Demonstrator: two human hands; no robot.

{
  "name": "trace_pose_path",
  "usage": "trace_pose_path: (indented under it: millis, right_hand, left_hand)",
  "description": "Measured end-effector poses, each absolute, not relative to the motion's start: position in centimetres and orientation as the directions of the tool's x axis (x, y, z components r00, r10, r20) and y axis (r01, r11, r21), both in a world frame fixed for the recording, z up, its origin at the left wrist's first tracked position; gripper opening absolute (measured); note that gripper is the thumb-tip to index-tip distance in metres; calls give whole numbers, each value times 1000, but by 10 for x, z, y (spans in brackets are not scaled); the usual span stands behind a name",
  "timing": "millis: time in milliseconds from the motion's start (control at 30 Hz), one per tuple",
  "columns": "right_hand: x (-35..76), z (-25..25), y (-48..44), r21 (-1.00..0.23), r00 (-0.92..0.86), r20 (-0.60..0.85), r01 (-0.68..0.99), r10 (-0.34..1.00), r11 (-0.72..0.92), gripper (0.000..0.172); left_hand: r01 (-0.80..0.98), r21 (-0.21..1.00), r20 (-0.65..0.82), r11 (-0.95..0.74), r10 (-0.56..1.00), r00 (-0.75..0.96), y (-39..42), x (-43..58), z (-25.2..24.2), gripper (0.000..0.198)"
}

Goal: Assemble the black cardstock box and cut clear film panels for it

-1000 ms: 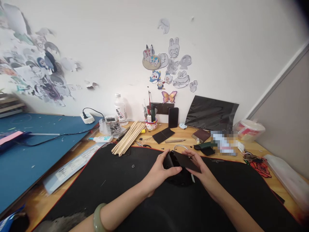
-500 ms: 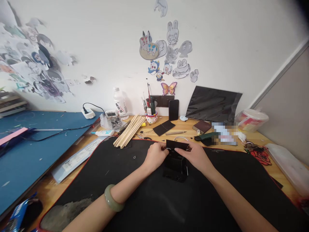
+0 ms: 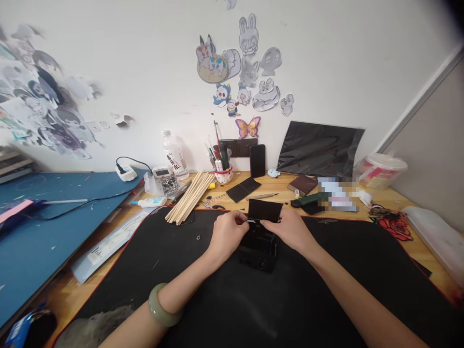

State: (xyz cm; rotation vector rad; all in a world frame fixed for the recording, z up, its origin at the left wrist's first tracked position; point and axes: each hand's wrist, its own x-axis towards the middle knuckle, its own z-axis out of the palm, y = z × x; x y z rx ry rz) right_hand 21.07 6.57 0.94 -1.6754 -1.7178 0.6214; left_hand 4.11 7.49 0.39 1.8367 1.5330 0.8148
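My left hand (image 3: 227, 233) and my right hand (image 3: 290, 229) meet over a black mat (image 3: 326, 290), both pinching the lower edge of a small black rectangular piece (image 3: 264, 210) that stands upright between them. Below the fingers sits a small black box-like object (image 3: 257, 249) on the mat. A thin pale strip shows between my fingertips. A green bangle (image 3: 159, 309) is on my left wrist.
A bundle of wooden sticks (image 3: 190, 195) lies at the mat's far left corner. Behind are a water bottle (image 3: 173, 154), a cup of pens (image 3: 222, 171), a phone (image 3: 257, 160), black sheets (image 3: 243, 189), a tub (image 3: 380, 170) and a blue cutting mat (image 3: 36, 227).
The black piece has been lifted from lying flat over the box to standing upright. Both hands moved from the box's sides up to the piece's lower edge. The view shifted slightly down.
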Motion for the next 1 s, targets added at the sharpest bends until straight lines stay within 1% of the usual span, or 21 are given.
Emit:
trace_pose_path:
  millis: [233, 333, 433, 533, 600, 667, 733, 800, 833, 867, 933, 1000]
  right_hand:
    - [207, 7, 73, -726, -14, 141, 679, 990, 113, 14]
    - [201, 6, 76, -736, -14, 147, 667, 989, 119, 16]
    - [198, 6, 76, -755, -12, 140, 646, 990, 115, 18]
    - [199, 8, 76, -782, -2, 144, 612, 990, 115, 21]
    - [203, 12, 76, -803, -4, 158, 582, 987, 130, 21]
    - [208, 19, 77, -846, -15, 198, 503, 980, 178, 23]
    - [212, 27, 77, -910, 8, 264, 333, 964, 247, 28]
    - [213, 35, 76, -943, 56, 309, 145, 949, 299, 30]
    - [213, 38, 74, -947, 74, 317, 83, 946, 311, 27]
    - [212, 41, 72, -947, 87, 321, 56, 943, 317, 23]
    - [209, 46, 67, -943, 92, 334, 35, 938, 332, 15]
    - [206, 50, 62, -937, 112, 348, 11, 931, 349, 12]
  left_hand:
    - [669, 729, 74, -144, 988, 133, 83, 40, 10, 10]
    - [682, 717, 81, -143, 989, 122, 85, 40, 11, 10]
    - [677, 722, 92, -146, 989, 114, 85, 41, 10, 9]
    - [637, 754, 101, -159, 987, 127, 87, 41, 6, 8]
    - [569, 799, 109, -194, 978, 180, 89, 40, 7, 12]
    - [469, 848, 134, -246, 957, 258, 91, 39, 13, 22]
    - [371, 878, 183, -302, 928, 323, 91, 37, 22, 30]
    - [247, 905, 238, -345, 895, 378, 89, 35, 33, 29]
    - [172, 922, 255, -347, 879, 403, 86, 35, 38, 28]
    - [92, 940, 262, -330, 866, 426, 84, 35, 42, 29]
    - [-57, 966, 252, -254, 858, 448, 78, 37, 49, 31]
    - [-150, 970, 236, -189, 876, 420, 71, 41, 54, 30]
